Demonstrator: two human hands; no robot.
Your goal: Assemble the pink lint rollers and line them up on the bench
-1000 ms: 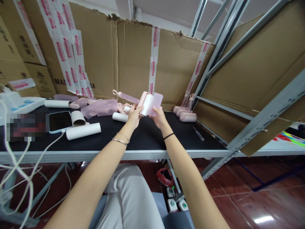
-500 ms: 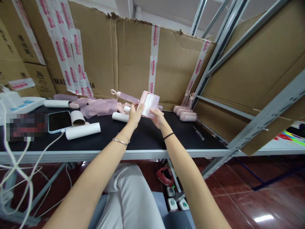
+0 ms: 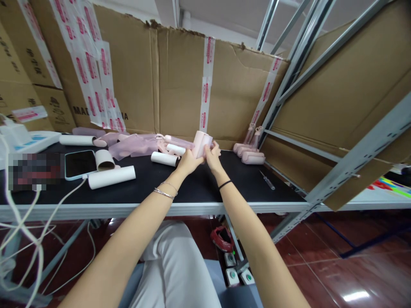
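Jointly, a pale pink cylinder was gripped by the fingers of the left hand and right hand, above the counter toward its back edge; a screwdriver was seen near the front right corner.

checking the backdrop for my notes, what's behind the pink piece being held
Behind the pink piece stands a cardboard panel, with printed tape running down towards the piece's top edge. The stretch directly behind is covered, so where the tape ends cannot be seen.
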